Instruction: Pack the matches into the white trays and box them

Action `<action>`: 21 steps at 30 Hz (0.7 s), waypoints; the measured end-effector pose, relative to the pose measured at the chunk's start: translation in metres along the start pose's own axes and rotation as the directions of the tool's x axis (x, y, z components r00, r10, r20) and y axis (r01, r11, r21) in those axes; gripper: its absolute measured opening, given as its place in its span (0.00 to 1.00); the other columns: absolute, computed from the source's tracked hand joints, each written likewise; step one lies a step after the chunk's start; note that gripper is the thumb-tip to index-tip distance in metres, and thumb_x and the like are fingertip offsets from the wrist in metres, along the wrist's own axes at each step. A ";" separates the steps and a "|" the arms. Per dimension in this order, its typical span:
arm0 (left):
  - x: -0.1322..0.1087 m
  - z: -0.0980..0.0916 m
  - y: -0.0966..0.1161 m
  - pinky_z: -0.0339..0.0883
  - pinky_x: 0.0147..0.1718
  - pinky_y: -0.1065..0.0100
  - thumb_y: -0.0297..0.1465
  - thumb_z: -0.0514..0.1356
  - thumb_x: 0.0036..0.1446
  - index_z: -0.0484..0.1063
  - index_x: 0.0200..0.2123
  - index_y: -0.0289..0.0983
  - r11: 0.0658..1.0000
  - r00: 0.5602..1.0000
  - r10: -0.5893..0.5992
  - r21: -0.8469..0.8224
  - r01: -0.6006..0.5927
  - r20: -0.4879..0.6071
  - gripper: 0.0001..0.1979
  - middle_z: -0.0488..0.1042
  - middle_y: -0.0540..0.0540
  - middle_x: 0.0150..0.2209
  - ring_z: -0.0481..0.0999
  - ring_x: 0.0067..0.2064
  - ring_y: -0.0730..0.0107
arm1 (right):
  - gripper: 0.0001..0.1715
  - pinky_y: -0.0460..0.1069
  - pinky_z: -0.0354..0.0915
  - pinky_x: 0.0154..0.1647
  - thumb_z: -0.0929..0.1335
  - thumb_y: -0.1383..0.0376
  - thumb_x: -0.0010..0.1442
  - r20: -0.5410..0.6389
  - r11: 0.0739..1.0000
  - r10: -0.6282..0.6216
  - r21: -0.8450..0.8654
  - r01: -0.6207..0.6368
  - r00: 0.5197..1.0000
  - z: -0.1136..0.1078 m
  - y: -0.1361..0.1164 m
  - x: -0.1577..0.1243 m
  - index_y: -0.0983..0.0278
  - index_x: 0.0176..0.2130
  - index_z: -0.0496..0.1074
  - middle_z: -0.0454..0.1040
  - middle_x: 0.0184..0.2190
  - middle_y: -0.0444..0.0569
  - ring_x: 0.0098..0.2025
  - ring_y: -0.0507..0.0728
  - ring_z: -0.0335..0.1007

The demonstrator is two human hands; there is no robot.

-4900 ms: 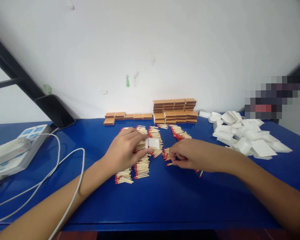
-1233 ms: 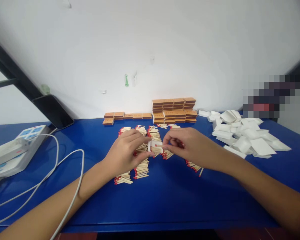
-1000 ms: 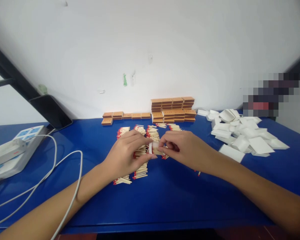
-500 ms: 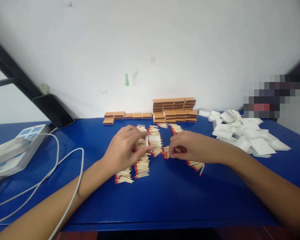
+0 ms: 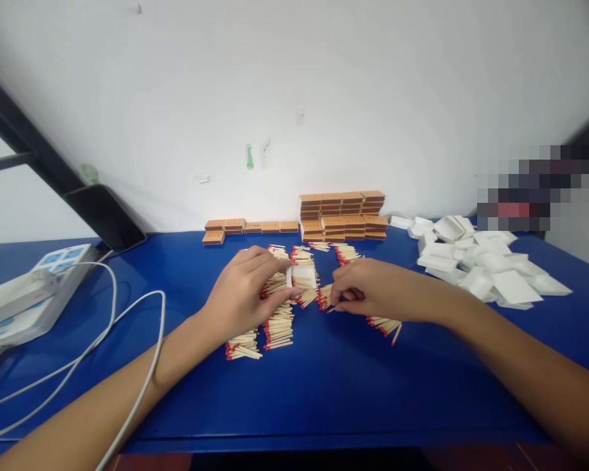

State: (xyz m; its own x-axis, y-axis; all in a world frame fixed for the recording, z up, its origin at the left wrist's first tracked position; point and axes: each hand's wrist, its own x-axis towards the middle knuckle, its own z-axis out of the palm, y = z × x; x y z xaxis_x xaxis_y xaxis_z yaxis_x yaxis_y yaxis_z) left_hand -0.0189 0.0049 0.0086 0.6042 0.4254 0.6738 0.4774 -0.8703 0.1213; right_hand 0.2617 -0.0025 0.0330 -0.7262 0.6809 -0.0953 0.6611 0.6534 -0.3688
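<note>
My left hand (image 5: pixel 248 288) grips a small white matchbox tray (image 5: pixel 303 275) between thumb and fingers, with some pale matchsticks inside it. The tray is held over rows of red-tipped matches (image 5: pixel 278 327) on the blue table. My right hand (image 5: pixel 356 286) is just to the right, its thumb and index finger pinched at the edge of a small match pile (image 5: pixel 324 297). A match with a red tip seems to be in that pinch. Another fanned heap of matches (image 5: pixel 385 327) lies below my right wrist.
Orange matchboxes (image 5: pixel 343 216) stand stacked against the wall, with a lower row to their left. A heap of white trays (image 5: pixel 476 255) lies at the right. On the left are a power strip (image 5: pixel 53 281), a white cable (image 5: pixel 160 314) over my forearm and a dark tablet-like object (image 5: pixel 103 216).
My right hand's fingertips have shifted very slightly at the match pile. The left hand and the white tray have barely moved.
</note>
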 end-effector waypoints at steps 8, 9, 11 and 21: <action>0.000 -0.001 0.000 0.72 0.44 0.55 0.40 0.67 0.67 0.77 0.52 0.35 1.000 1.000 0.006 0.007 -0.006 0.007 0.17 0.83 0.41 0.40 0.78 0.44 0.56 | 0.05 0.49 0.58 0.34 0.70 0.67 0.64 -0.020 0.998 0.033 0.051 -0.032 0.999 0.001 0.001 0.000 0.61 0.37 0.80 0.76 0.29 0.44 0.31 0.54 0.68; 0.000 0.000 0.000 0.72 0.44 0.55 0.40 0.67 0.67 0.77 0.52 0.35 1.000 1.000 0.006 0.007 -0.006 0.011 0.17 0.82 0.41 0.40 0.78 0.44 0.56 | 0.05 0.49 0.58 0.34 0.71 0.66 0.64 -0.021 0.998 0.047 0.051 -0.046 0.999 0.000 0.001 0.000 0.61 0.38 0.80 0.76 0.29 0.44 0.32 0.54 0.68; 0.000 0.000 0.000 0.72 0.44 0.55 0.40 0.67 0.67 0.77 0.53 0.34 1.000 1.000 0.005 0.002 -0.006 0.020 0.18 0.82 0.41 0.40 0.78 0.44 0.56 | 0.05 0.49 0.58 0.34 0.71 0.65 0.64 -0.013 0.996 0.072 0.054 -0.071 0.997 0.000 0.001 0.000 0.61 0.39 0.80 0.76 0.30 0.44 0.32 0.54 0.69; -0.001 0.000 0.000 0.72 0.45 0.54 0.40 0.67 0.68 0.77 0.54 0.36 1.000 0.999 0.005 0.005 -0.005 0.036 0.18 0.82 0.42 0.40 0.78 0.45 0.56 | 0.07 0.50 0.58 0.34 0.69 0.65 0.66 0.040 0.994 0.095 0.052 -0.097 0.995 -0.002 -0.003 -0.002 0.62 0.37 0.78 0.76 0.30 0.46 0.31 0.54 0.67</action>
State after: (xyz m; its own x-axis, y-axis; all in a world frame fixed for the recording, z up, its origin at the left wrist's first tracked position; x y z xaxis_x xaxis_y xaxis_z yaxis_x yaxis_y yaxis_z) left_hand -0.0195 0.0050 0.0083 0.6290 0.4299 0.6477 0.4774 -0.8712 0.1147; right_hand 0.2613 -0.0050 0.0362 -0.6673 0.7259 -0.1668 0.7175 0.5664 -0.4055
